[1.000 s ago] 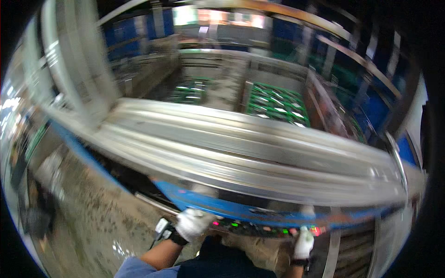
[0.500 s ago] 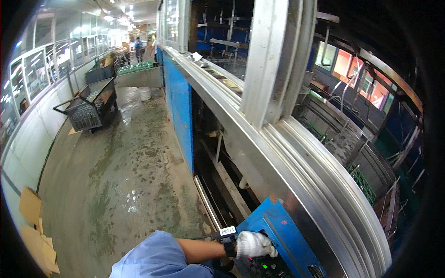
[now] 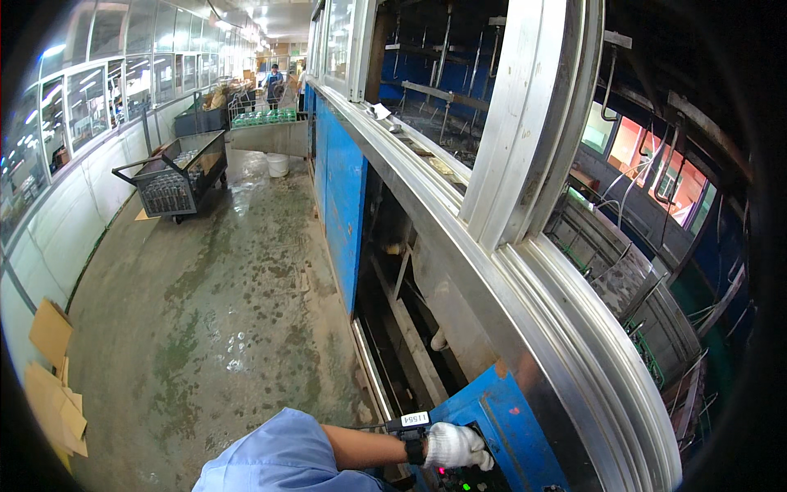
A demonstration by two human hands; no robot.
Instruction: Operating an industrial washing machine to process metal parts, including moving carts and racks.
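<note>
My left hand (image 3: 459, 447), in a white knit glove with a dark band at the wrist, is at a blue control box (image 3: 512, 418) at the bottom of the view. Its fingers are curled closed against the box's dark control panel (image 3: 451, 478). Whatever they grip there is hidden behind the glove. A red and a green light glow on the panel just below the hand. A small black device with a white label (image 3: 407, 421) sits beside the wrist. My right hand is not in view.
A long metal sill (image 3: 492, 287) with window tracks runs along the right, above blue panels (image 3: 338, 201) and an open gap. Metal hooks (image 3: 608, 90) hang inside the enclosure. A loaded cart (image 3: 176, 182), a white bucket (image 3: 277, 166) and cardboard (image 3: 51, 332) stand left. Another person (image 3: 273, 84) is far back.
The view has shifted, so the surroundings sit a little farther right and lower in the far part. My left hand stays closed at the control panel.
</note>
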